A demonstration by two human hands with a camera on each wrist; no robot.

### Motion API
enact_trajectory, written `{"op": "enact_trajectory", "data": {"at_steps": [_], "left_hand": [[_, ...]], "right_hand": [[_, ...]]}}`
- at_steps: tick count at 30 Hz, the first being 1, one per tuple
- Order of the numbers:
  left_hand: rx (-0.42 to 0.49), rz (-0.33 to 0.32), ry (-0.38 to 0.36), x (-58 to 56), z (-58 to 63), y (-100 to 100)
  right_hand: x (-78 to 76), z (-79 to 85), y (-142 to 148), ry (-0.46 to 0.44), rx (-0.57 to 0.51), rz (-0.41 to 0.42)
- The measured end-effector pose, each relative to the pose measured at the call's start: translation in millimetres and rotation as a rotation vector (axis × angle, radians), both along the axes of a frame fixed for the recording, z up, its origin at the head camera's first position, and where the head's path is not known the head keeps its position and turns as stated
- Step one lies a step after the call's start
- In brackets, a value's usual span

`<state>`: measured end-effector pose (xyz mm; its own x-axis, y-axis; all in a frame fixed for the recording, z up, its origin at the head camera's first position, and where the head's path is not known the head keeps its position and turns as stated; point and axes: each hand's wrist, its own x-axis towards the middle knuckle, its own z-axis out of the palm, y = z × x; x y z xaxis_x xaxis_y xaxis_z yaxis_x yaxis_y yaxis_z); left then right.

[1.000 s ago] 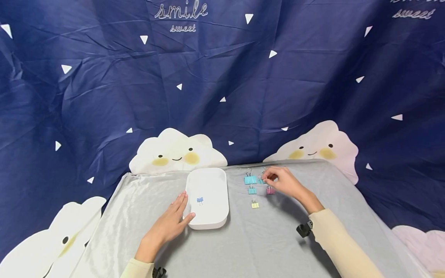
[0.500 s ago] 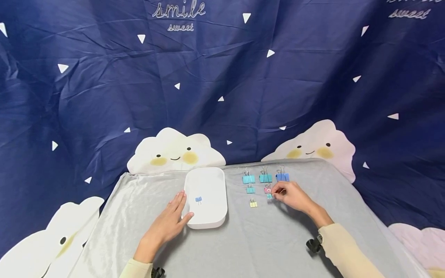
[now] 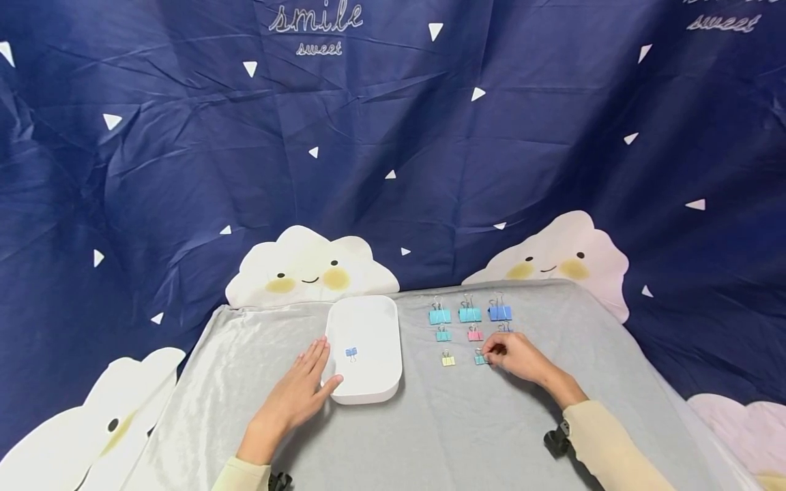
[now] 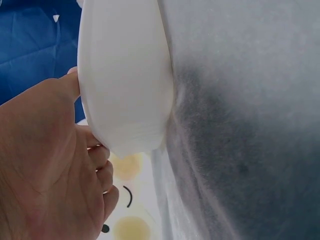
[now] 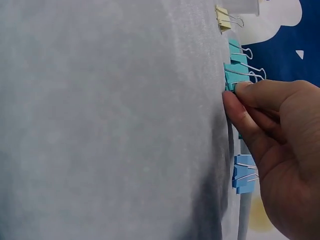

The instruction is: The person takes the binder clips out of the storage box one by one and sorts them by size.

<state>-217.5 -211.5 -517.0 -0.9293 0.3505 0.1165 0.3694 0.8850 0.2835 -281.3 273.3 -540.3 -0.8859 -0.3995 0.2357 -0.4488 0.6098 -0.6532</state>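
Note:
My left hand (image 3: 297,392) rests against the near left side of a white box (image 3: 383,390), fingers stretched along its rim and thumb at the front corner. Inside the box lies a small blue binder clip (image 3: 351,352). With thumb and fingertips, my right hand (image 3: 518,358) pinches a small teal binder clip (image 3: 479,359) low over the cloth. In the right wrist view the fingertips partly cover that clip. Left of it lies a yellow binder clip (image 3: 449,360). Behind sit a pink clip (image 3: 475,335), a small teal one (image 3: 443,335) and a blue one (image 3: 505,328) partly hidden by the hand.
Along the back stand larger binder clips: a light teal one (image 3: 439,316), a teal one (image 3: 470,314) and a blue one (image 3: 500,312). Grey cloth (image 3: 417,436) covers the table. A dark blue curtain (image 3: 368,116) with clouds hangs behind.
My right hand has come forward from the back row, bringing the small teal clip to the front row beside the yellow one. The clips behind are uncovered now. My left hand stays put.

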Motion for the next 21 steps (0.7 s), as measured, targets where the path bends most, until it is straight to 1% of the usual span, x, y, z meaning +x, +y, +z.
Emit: {"op": "enact_trajectory", "data": {"at_steps": [6,10,16,21], "left_hand": [[0.002,0.0,0.012,0.4,0.3,-0.1],[0.0,0.003,0.013,0.7,-0.6,-0.7],[0.005,0.001,0.006,0.0,-1.9,-0.9],[0.004,0.001,0.023,-0.1,-3.0,-0.7]], "right_hand": [[-1.5,0.5,-1.0,-0.04,0.012,-0.016],[-1.0,1.5,-1.5,-0.049,0.013,-0.018],[0.9,3.5,-1.5,-0.06,-0.001,-0.025],[0.8,5.5,-1.7,-0.08,-0.016,-0.03]]}}
